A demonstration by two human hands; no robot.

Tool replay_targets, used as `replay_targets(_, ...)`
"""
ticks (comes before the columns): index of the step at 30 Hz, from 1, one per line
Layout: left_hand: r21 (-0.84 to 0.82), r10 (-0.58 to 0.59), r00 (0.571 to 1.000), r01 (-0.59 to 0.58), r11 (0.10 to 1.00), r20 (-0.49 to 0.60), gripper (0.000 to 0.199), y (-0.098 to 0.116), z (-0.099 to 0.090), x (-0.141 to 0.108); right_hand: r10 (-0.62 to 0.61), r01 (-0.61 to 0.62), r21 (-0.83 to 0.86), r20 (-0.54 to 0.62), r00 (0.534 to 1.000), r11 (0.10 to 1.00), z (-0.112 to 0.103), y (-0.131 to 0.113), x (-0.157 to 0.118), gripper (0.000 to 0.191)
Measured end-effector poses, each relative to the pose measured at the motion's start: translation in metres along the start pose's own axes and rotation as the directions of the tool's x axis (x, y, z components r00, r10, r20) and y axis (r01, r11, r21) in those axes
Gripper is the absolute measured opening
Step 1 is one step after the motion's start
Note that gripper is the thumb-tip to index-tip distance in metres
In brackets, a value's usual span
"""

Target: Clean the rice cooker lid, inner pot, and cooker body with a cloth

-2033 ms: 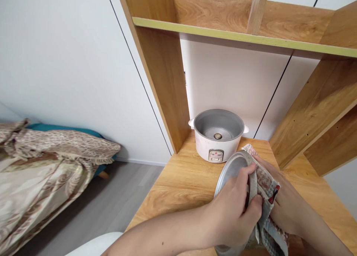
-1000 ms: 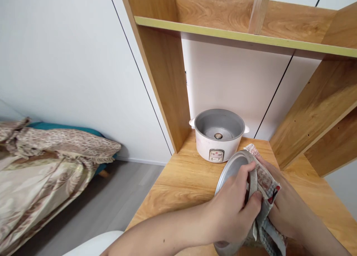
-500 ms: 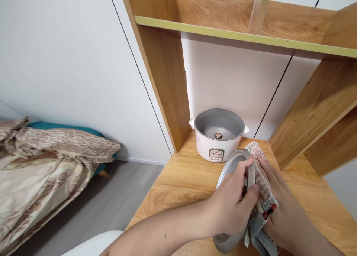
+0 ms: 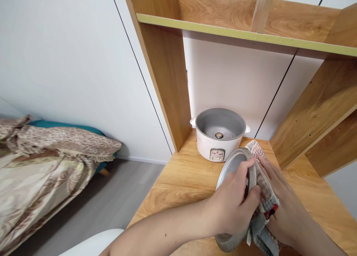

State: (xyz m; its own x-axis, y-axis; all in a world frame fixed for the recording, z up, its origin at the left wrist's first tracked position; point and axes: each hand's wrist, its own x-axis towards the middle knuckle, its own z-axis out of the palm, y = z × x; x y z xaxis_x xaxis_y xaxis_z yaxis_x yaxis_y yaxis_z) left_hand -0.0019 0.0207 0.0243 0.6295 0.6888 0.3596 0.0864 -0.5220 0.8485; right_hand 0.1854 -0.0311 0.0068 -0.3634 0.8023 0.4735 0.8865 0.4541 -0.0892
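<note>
My left hand [image 4: 237, 200] is closed around the edge of a round grey metal lid [image 4: 223, 242], which is tipped up on its side above the tabletop. Its thumb and fingertips also touch a patterned cloth [image 4: 263, 185] with a small red and black tag. My right hand [image 4: 287, 204] presses that cloth against the lid's right side, fingers bent over it. Folds of cloth hang below the palm, and part of the lid is hidden behind my hands. Just beyond them, a white rice cooker body [image 4: 219, 146] stands uncovered, its grey inside and central metal button showing.
The wooden tabletop [image 4: 167, 185] lies under my hands. Wooden shelving [image 4: 170, 74] rises around the cooker, with a yellow-edged shelf [image 4: 223, 30] above. To the left are a grey floor [image 4: 125, 181], a bed with patterned covers [image 4: 55, 144], and a white curved surface [image 4: 97, 243].
Both hands, the lid and the cloth stay nearly in place. The whole view has shifted very slightly, and the hold has not changed.
</note>
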Motion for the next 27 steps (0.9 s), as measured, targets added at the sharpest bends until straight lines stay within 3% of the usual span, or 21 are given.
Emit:
replay_targets(9, 0.019, 0.003, 1.0, -0.003, 1.0, 0.031, 0.061, -0.001, 0.002, -0.003, -0.025, 0.027, 0.042, -0.05, 0.998, 0.999, -0.015, 0.006, 0.009, 0.08)
replay_targets(27, -0.033, 0.047, 0.996, -0.044, 0.998, 0.079, 0.068, 0.003, 0.002, -0.007, -0.059, 0.067, 0.108, -0.077, 0.995, 0.992, -0.016, 0.014, 0.013, 0.085)
